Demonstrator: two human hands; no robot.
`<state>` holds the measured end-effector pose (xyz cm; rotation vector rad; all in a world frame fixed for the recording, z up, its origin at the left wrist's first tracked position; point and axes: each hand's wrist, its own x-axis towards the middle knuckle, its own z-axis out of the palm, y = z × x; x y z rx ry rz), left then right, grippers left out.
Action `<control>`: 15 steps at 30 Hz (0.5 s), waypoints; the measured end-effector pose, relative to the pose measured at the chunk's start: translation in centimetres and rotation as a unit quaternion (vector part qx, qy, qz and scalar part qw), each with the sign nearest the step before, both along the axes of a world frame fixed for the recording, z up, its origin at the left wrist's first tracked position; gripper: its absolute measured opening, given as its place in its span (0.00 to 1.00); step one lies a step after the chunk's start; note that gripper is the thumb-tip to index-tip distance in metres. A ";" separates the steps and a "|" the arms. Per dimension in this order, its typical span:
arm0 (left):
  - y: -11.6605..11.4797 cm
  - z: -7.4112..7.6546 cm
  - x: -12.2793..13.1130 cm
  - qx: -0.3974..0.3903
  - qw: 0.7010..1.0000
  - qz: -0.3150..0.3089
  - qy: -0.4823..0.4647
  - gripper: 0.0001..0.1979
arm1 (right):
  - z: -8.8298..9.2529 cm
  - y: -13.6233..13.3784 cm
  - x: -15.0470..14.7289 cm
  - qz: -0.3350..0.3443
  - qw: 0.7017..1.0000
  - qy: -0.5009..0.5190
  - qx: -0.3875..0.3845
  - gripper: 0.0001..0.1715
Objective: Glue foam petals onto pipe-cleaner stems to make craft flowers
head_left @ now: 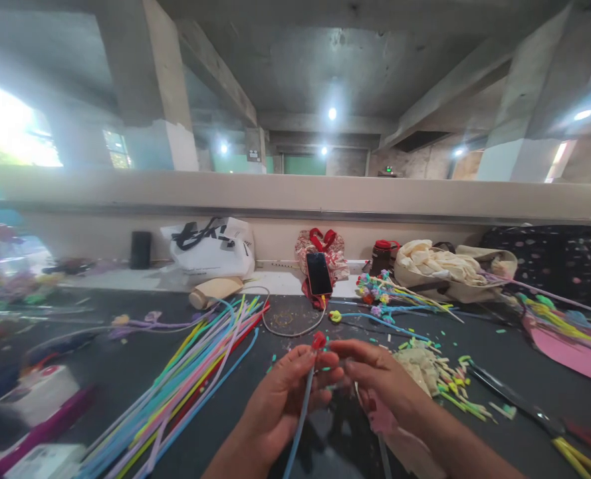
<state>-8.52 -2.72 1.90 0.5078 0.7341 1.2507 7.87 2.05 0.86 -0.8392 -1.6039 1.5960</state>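
My left hand (290, 382) pinches a light blue pipe cleaner (302, 419) between thumb and fingers, near its upper end. A small red curled piece (318, 341) shows at that end, above my left fingertips. Close by on the right is my right hand (377, 372), its fingers bent and spread apart, their tips near the red piece. I see nothing clearly gripped in it. Under my right wrist lies something pink (395, 432), partly hidden. A bundle of coloured pipe cleaners (190, 392) rests to the left of my hands.
Cut pipe cleaner bits (455, 386) lie to the right, near long scissors (514, 399). Finished-looking flower stems (385, 299) are behind. A phone (318, 273) leans on a patterned bag (342, 256) with its cable (295, 334) on the table. A white bag (215, 249) stands left.
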 end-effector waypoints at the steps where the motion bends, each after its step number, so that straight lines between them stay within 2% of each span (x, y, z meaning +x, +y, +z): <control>1: -0.1 0.0 0.1 0.002 1.000 -0.006 0.004 0.10 | 0.0 -0.1 0.0 0.022 0.999 0.017 -0.018 0.21; 3: -0.2 0.1 0.2 0.012 1.000 -0.014 0.003 0.09 | -0.2 -0.3 0.0 0.067 0.996 0.038 -0.041 0.26; 6: -0.2 0.1 0.2 0.029 0.999 -0.028 0.001 0.08 | -0.4 -0.3 -0.1 0.084 0.995 0.039 -0.040 0.20; 10: 0.0 0.1 0.1 0.030 0.999 -0.019 0.030 0.07 | -0.6 0.2 0.0 0.017 0.999 0.008 -0.037 0.07; 13: 0.4 0.0 -0.1 0.017 0.998 0.027 0.046 0.06 | -0.8 0.6 0.2 -0.019 0.999 0.004 -0.035 0.10; 15: 0.6 -0.1 -0.1 0.011 0.998 0.035 0.051 0.05 | -0.9 0.8 0.3 -0.019 0.999 -0.007 -0.025 0.11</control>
